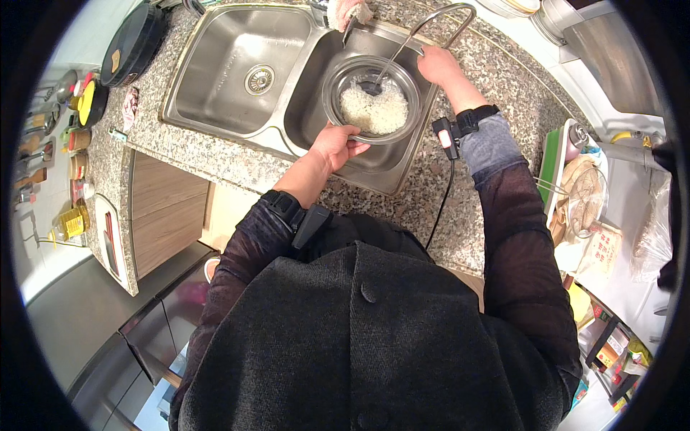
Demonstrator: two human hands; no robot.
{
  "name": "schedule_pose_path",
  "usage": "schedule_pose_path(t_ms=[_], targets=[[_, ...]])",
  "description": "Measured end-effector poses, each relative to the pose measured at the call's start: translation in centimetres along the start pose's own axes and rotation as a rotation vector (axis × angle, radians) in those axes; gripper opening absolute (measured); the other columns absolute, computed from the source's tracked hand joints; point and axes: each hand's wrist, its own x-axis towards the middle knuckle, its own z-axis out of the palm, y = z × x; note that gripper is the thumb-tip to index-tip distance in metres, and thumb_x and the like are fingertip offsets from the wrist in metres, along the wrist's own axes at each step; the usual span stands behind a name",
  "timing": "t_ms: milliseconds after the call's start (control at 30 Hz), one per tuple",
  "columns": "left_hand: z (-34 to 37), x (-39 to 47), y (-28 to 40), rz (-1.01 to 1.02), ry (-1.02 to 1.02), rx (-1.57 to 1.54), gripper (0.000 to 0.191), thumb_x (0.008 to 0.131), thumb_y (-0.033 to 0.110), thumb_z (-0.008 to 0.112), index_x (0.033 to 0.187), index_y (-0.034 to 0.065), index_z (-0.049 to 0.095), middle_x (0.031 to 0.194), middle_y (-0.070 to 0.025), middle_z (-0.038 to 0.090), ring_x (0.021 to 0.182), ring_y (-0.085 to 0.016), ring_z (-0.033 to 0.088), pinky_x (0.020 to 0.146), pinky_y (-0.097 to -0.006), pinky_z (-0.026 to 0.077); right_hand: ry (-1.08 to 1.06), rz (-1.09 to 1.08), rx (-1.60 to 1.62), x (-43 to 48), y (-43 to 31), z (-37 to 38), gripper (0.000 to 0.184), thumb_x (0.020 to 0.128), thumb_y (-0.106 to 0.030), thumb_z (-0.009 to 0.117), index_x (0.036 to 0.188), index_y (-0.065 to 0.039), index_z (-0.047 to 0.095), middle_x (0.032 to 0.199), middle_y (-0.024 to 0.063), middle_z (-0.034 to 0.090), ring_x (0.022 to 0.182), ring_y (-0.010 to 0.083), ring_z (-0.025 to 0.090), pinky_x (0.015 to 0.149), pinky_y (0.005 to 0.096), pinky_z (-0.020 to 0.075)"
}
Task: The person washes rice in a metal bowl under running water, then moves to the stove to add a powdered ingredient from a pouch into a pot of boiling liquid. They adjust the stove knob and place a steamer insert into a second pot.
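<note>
A round stainless-steel bowl with white rice grains in it is over the right sink basin. My left hand grips its near rim, thumb above and fingers beneath. From the curved metal faucet a thin stream of water runs into the bowl and parts the rice. My right hand is at the foot of the faucet, by the sink's right rim, fingers curled. What lies under those fingers is hidden, most likely the faucet's handle.
Left of the bowl is the other sink basin with its drain. A pink cloth hangs at the back. Bottles and jars line the left side. A wire strainer lies in a bin at right. A black cable trails from my right wrist.
</note>
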Motion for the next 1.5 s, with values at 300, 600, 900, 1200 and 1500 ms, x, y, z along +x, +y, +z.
schedule_pose_path(t_ms=[300,600,900,1200,1500], targets=[[-0.3,-0.2,-0.4,0.022,0.006,-0.031,0.037,0.09,-0.005,0.052,0.124,0.0058,0.043,0.111,-0.0164,0.059,0.088,-0.029,0.065,0.076,-0.0444,0.06,-0.037,-0.014,-0.056,-0.7,-1.0,-0.9,0.036,0.085,-0.013,0.047,0.111,0.001,0.067,0.118,0.0221,0.064,0.11,0.037,0.062,0.092,0.0443,0.0501],[-1.1,0.2,-0.8,0.037,-0.012,-0.084,0.026,0.089,-0.005,0.053,0.115,-0.0024,0.05,0.103,-0.0179,0.061,0.086,-0.028,0.065,0.076,-0.0419,0.061,-0.055,-0.008,-0.093,-0.9,-1.6,-1.2,0.036,0.085,-0.012,0.047,0.111,0.001,0.068,0.118,0.0224,0.064,0.109,0.0376,0.062,0.092,0.0442,0.0506],[-2.7,1.8,-1.3,-0.044,-0.033,-0.127,0.049,0.089,-0.007,0.049,0.131,0.0111,0.034,0.116,-0.0169,0.055,0.087,-0.031,0.066,0.074,-0.0454,0.06,-0.089,0.016,-0.108,-0.8,-1.8,-1.2,0.036,0.086,-0.012,0.047,0.114,0.0,0.067,0.122,0.0209,0.063,0.112,0.0367,0.061,0.094,0.0441,0.05],[-2.9,1.7,-1.2,-0.049,-0.059,-0.149,0.048,0.089,-0.007,0.048,0.131,0.0109,0.034,0.117,-0.0173,0.055,0.085,-0.03,0.066,0.075,-0.0447,0.06,-0.081,0.022,-0.127,-0.6,-1.8,-1.0,0.036,0.086,-0.012,0.047,0.114,-0.002,0.067,0.123,0.0194,0.063,0.113,0.0357,0.06,0.094,0.0432,0.0498],[-1.9,0.5,-1.3,0.043,-0.002,-0.113,0.028,0.09,-0.005,0.052,0.117,-0.0018,0.048,0.105,-0.0182,0.061,0.083,-0.027,0.065,0.076,-0.0414,0.06,-0.127,0.018,-0.153,-0.5,-2.0,-1.3,0.037,0.086,-0.013,0.047,0.116,-0.001,0.065,0.123,0.0198,0.062,0.115,0.0353,0.059,0.096,0.0424,0.049]])
